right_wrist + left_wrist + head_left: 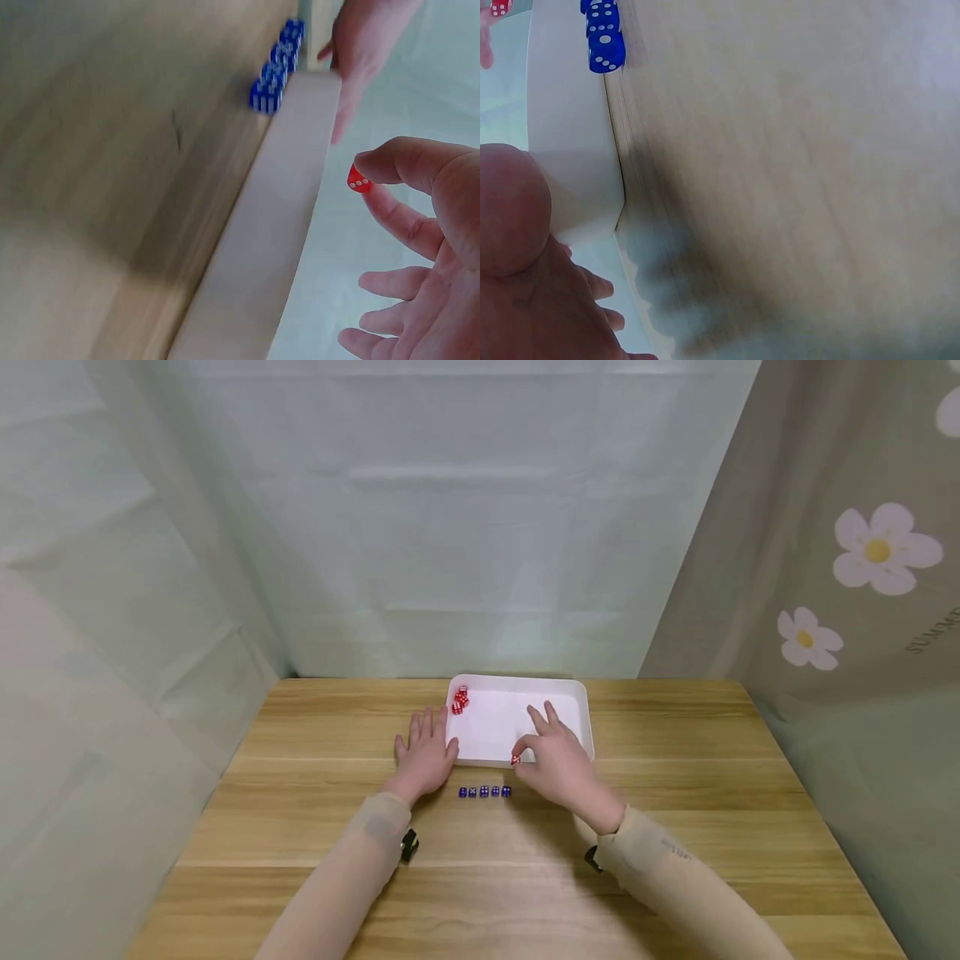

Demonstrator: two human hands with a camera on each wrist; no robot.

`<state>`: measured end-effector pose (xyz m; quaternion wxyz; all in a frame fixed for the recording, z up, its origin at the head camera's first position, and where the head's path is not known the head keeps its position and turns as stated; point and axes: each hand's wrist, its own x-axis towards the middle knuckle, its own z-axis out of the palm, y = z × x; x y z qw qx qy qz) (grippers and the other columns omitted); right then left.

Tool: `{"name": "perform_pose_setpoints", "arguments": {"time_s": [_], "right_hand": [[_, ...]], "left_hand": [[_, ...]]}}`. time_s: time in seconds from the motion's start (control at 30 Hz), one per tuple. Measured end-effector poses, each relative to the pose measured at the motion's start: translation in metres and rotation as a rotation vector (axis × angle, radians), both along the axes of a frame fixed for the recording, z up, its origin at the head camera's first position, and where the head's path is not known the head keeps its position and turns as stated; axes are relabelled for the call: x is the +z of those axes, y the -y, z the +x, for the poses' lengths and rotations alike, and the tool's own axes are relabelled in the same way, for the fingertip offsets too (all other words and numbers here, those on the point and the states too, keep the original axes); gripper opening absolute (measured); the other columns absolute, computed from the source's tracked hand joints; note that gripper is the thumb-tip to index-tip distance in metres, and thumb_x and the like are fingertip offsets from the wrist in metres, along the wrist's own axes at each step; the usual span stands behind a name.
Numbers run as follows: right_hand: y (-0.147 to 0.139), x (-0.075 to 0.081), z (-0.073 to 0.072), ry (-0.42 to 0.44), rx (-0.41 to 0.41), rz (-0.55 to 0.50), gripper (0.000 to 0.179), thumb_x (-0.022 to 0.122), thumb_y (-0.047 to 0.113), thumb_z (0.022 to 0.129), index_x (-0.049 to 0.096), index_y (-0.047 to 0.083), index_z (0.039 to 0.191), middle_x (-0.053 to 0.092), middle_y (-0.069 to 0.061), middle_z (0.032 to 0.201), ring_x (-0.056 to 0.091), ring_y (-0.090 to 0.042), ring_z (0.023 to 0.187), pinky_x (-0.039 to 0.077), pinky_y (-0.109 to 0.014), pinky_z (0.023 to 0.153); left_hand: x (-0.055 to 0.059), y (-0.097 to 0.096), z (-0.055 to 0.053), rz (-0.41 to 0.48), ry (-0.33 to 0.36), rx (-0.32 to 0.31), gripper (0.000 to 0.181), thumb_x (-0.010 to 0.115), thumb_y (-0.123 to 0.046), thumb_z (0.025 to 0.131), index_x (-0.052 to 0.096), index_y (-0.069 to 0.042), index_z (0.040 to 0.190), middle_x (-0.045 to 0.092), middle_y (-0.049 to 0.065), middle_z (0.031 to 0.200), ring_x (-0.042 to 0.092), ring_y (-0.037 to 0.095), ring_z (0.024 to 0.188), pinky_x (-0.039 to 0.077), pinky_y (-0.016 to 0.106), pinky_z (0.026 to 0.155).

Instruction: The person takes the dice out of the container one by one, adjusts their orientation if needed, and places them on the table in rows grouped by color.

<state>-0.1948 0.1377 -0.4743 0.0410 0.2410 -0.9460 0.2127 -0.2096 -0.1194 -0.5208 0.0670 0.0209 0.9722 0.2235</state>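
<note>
A red die (358,180) with white dots is pinched between the thumb and index finger of my right hand (557,766), above the near edge of a white tray (517,682). The other fingers of that hand spread out over the tray. My left hand (426,757) has its fingers extended at the tray's left side, thumb against or close to the wall. Several red dice (460,700) cluster in the tray's far left corner. On the table in front of the tray, several blue dice (484,792) stand in a row; some show in the left wrist view.
The wooden table (322,827) extends on both sides of the tray. Behind it hangs a pale curtain (480,527), with a flower-printed cloth (810,552) on the right. A dark strap piece (408,845) shows at the left wrist.
</note>
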Motion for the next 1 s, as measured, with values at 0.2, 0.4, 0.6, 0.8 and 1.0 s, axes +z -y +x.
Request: {"name": "perform_pose_setpoints", "arguments": {"time_s": [0.2, 0.4, 0.6, 0.8, 1.0], "right_hand": [[0.014, -0.009, 0.013, -0.037, 0.068, 0.020, 0.008, 0.086, 0.026, 0.086, 0.078, 0.024, 0.088, 0.047, -0.025, 0.162, 0.029, -0.052, 0.155, 0.040, -0.063, 0.117], [0.029, -0.015, 0.023, -0.026, 0.128, 0.063, 0.008, 0.086, 0.029, 0.088, 0.080, 0.024, 0.090, 0.045, -0.024, 0.164, 0.028, -0.050, 0.157, 0.040, -0.063, 0.117], [0.042, -0.017, 0.033, -0.032, 0.183, 0.076, 0.006, 0.084, 0.029, 0.089, 0.081, 0.024, 0.091, 0.047, -0.023, 0.162, 0.028, -0.050, 0.156, 0.040, -0.062, 0.118], [0.053, -0.021, 0.038, -0.051, 0.202, 0.109, 0.006, 0.085, 0.031, 0.090, 0.082, 0.025, 0.091, 0.047, -0.022, 0.162, 0.029, -0.050, 0.156, 0.040, -0.062, 0.118], [0.061, -0.029, 0.039, -0.047, 0.198, 0.116, 0.007, 0.085, 0.032, 0.090, 0.083, 0.025, 0.091, 0.047, -0.024, 0.162, 0.029, -0.051, 0.156, 0.040, -0.064, 0.117]], "left_hand": [[0.001, 0.001, -0.001, 0.001, -0.003, -0.001, 0.072, 0.039, -0.039, 0.114, 0.010, -0.011, 0.173, 0.005, 0.024, 0.177, -0.002, 0.047, 0.162, 0.001, 0.077, 0.122], [0.001, 0.002, -0.002, -0.017, -0.001, -0.009, 0.073, 0.039, -0.042, 0.114, 0.010, -0.012, 0.174, 0.006, 0.024, 0.177, -0.002, 0.048, 0.162, 0.003, 0.077, 0.122], [0.000, 0.003, -0.002, -0.021, -0.010, -0.013, 0.073, 0.039, -0.043, 0.114, 0.011, -0.012, 0.173, 0.006, 0.024, 0.177, -0.001, 0.048, 0.162, 0.005, 0.078, 0.122], [-0.002, 0.003, -0.002, -0.003, -0.019, -0.014, 0.073, 0.040, -0.041, 0.114, 0.012, -0.011, 0.173, 0.006, 0.025, 0.177, -0.001, 0.049, 0.162, 0.004, 0.079, 0.121], [-0.003, 0.003, -0.003, 0.001, -0.023, -0.011, 0.073, 0.040, -0.041, 0.114, 0.012, -0.010, 0.173, 0.006, 0.025, 0.177, -0.001, 0.050, 0.162, 0.004, 0.079, 0.121]]}}
